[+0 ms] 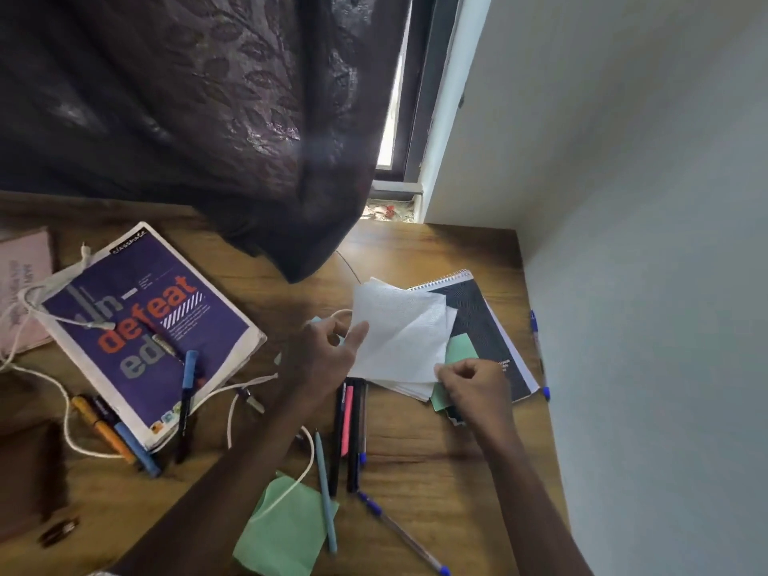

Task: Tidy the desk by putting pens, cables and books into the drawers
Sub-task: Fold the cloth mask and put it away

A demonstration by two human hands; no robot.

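Observation:
Loose white paper sheets [405,334] lie over a black spiral notebook [486,326] on the wooden desk [436,451]. My left hand [328,351] pinches the sheets' left edge between thumb and fingers. My right hand [473,384] pinches their lower right corner. A purple book [145,326] lies at left with pens and a white cable [62,392] on and around it. Several pens [351,426] lie side by side below my left hand. A teal pencil [326,492] and a blue pen [399,530] lie nearer me.
A dark curtain [187,118] hangs over the desk's back edge. A white wall [644,243] bounds the right side, with a blue pen [538,351] along it. Green paper [282,530] lies at the front. A pink book [20,288] sits at far left.

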